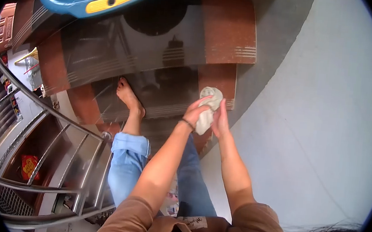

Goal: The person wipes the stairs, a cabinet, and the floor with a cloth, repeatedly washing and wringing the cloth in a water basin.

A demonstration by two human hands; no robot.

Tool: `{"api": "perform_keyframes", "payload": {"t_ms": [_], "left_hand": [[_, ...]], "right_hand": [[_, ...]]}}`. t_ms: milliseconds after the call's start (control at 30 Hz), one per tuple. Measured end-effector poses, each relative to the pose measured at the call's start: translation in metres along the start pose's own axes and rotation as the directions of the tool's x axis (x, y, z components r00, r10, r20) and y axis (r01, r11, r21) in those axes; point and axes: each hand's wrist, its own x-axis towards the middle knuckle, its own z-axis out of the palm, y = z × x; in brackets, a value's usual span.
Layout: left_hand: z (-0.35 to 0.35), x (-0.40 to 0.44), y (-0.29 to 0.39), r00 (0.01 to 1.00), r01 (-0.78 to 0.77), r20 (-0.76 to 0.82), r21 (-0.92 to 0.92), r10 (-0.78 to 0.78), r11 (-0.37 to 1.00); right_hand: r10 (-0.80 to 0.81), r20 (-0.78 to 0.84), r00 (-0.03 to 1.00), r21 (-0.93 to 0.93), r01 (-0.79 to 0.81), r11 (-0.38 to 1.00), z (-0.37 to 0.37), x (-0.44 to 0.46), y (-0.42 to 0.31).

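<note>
A bunched, off-white cloth (pixel 204 120) is held between my two hands, above the right side of a stair step. My left hand (pixel 194 112) has its fingers wrapped round the cloth from the left, and a dark band circles that wrist. On the other side, my right hand (pixel 222 120) presses against the cloth with its fingers fairly straight and close together. Part of the cloth bulges above the hands and part hangs below them.
A blue basin (pixel 58 3) with a yellow handle patch stands on a higher step. Dark, glossy stairs (pixel 124 56) have reddish-brown ends. A metal railing (pixel 46 107) curves along the left; a pale wall (pixel 320 115) rises at right. My bare foot (pixel 129 96) rests on a step.
</note>
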Motion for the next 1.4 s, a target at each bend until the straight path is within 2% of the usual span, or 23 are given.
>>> {"api": "perform_keyframes", "payload": {"t_ms": [33,100,133,167,233,300,333,367,400,500,533,567,667,733,800,833,867,1000,1067,1133,1233,1333,1400], "left_hand": [[-0.006,-0.025,0.006,0.997,-0.036,0.057,-0.152,0.045,0.988],[-0.01,-0.068,0.025,0.988,-0.067,0.097,-0.417,0.118,0.906],[-0.017,-0.085,0.031,0.988,0.082,0.152,-0.604,0.014,0.793],[-0.009,-0.098,0.043,0.986,0.034,0.149,-0.643,0.081,0.765],[0.001,-0.117,0.066,0.974,-0.041,0.134,-0.688,0.183,0.724],[0.014,-0.136,0.099,0.973,-0.029,0.155,-0.654,0.172,0.756],[0.026,-0.142,0.112,0.979,-0.091,0.103,-0.543,0.174,0.835],[0.039,-0.148,0.125,0.983,-0.139,0.05,-0.416,0.175,0.899],[0.055,-0.153,0.133,0.981,-0.192,-0.008,-0.075,0.192,0.979],[0.074,-0.159,0.164,0.966,-0.258,0.056,0.106,0.253,0.96],[0.077,-0.157,0.182,0.945,-0.322,0.102,0.113,0.312,0.94],[0.072,-0.147,0.191,0.892,-0.452,0.135,0.305,0.431,0.839],[0.038,-0.135,0.183,0.81,-0.439,-0.003,0.66,0.586,0.61],[0.038,-0.137,0.185,0.902,-0.182,-0.236,0.549,0.36,0.816],[0.039,-0.134,0.175,0.884,-0.153,-0.287,0.571,0.37,0.807],[0.04,-0.135,0.168,0.878,-0.157,-0.271,0.615,0.395,0.773],[0.042,-0.137,0.161,0.872,-0.16,-0.258,0.654,0.417,0.739],[0.055,-0.141,0.15,0.866,-0.17,-0.272,0.629,0.419,0.758],[0.047,-0.135,0.146,0.831,-0.195,-0.315,0.606,0.458,0.771],[0.039,-0.13,0.143,0.802,-0.204,-0.365,0.575,0.472,0.792],[0.032,-0.122,0.146,0.756,-0.268,-0.409,0.519,0.511,0.812],[0.03,-0.126,0.152,0.715,-0.308,-0.429,0.516,0.552,0.8],[0.025,-0.131,0.151,0.702,-0.323,-0.427,0.522,0.569,0.789]], "right_hand": [[0.114,0.015,0.993,0.049,-0.114,0.992,0.015,-0.022,-0.009],[0.085,0.038,0.996,0.026,-0.086,0.996,0.038,-0.05,-0.012],[0.06,0.054,0.997,0.013,-0.061,0.998,0.051,-0.061,-0.015],[0.04,0.11,0.993,0.088,-0.05,0.995,0.066,-0.07,-0.02],[-0.099,0.193,0.976,-0.036,0.108,0.994,0.098,-0.074,-0.03],[-0.155,0.214,0.964,-0.189,0.197,0.962,0.127,-0.084,-0.048],[-0.159,0.211,0.964,-0.506,0.247,0.826,0.158,-0.099,-0.078],[-0.153,0.221,0.963,-0.52,0.25,0.817,0.165,-0.096,-0.077],[-0.14,0.236,0.962,-0.53,0.248,0.811,0.169,-0.085,-0.076],[0.011,0.108,0.994,-0.389,0.032,0.921,0.203,-0.083,-0.102],[-0.132,0.14,0.981,-0.473,0.184,0.861,0.2,-0.071,-0.105],[-0.265,0.182,0.947,-0.549,0.321,0.772,0.194,-0.052,-0.108],[-0.541,0.228,0.81,-0.691,0.526,0.496,0.158,-0.004,-0.142],[-0.582,0.264,0.769,-0.822,0.495,0.281,0.12,0.027,-0.191],[-0.618,0.437,0.654,-0.891,0.41,-0.196,0.077,0.066,-0.232],[-0.619,0.532,0.578,-0.845,0.403,-0.351,0.05,0.098,-0.238],[-0.621,0.469,0.628,-0.877,0.251,-0.409,0.026,0.122,-0.229],[-0.869,0.347,0.352,-0.928,-0.006,-0.373,0.043,0.138,-0.146],[-0.847,0.324,0.421,-0.945,0.18,-0.272,0.068,0.129,-0.099],[-0.689,0.563,0.457,-0.826,0.35,-0.442,0.106,0.115,-0.069],[-0.657,0.584,0.477,-0.785,0.538,-0.306,0.158,0.101,-0.038],[-0.654,0.423,0.627,-0.623,0.726,0.293,0.174,0.111,-0.038],[-0.441,0.406,0.801,-0.816,0.535,0.22,0.151,0.106,-0.081]]}}
